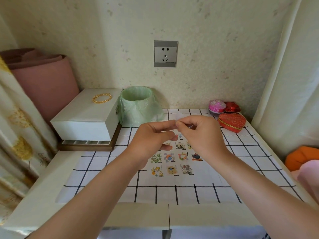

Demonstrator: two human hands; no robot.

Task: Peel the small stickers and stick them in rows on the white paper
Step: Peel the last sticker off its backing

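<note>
Nearest, flat on the checked cloth [241,147]: white paper [172,180] with small stickers [170,156] set in rows. Just above its far end, left hand [153,137] and right hand [200,133] raised together, fingertips of both pinching one pale slip [178,116]. Behind: green-lined bin [136,102], white box [86,116], red heart tin [232,122].

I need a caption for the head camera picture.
Left hand and right hand pinch a small slip above the white paper with rows of stickers.
</note>
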